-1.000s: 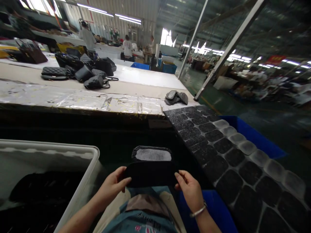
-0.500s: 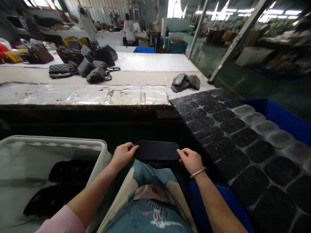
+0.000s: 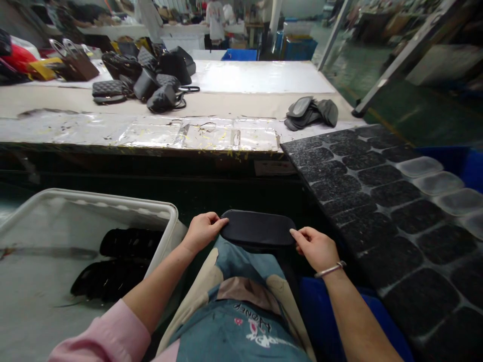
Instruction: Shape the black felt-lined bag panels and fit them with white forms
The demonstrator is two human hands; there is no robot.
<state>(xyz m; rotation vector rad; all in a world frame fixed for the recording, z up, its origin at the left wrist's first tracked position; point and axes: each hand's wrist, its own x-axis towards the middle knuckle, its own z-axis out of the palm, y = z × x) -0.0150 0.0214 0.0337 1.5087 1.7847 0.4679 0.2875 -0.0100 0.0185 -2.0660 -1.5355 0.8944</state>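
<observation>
A black oblong panel with rounded ends (image 3: 258,229) is held level above my lap. My left hand (image 3: 206,231) pinches its left end between thumb and fingers. At the opposite end, my right hand (image 3: 316,247), with a bracelet at the wrist, grips the edge the same way. To the left stands a white bin (image 3: 171,213) with black pieces (image 3: 113,279) in it. A dark board (image 3: 396,216) slants down on the right, bearing a row of translucent rounded pieces (image 3: 439,183).
Across the front runs a long work table (image 3: 151,133) with black bags (image 3: 151,83) and a pile of dark grey pieces (image 3: 311,113). Blue containers (image 3: 350,311) sit beside and beyond the board. People stand in the background.
The view has tilted down and turned a little left, so the surroundings appear shifted right and up. Both hands still hold the black panel, which now looks slightly tilted.
</observation>
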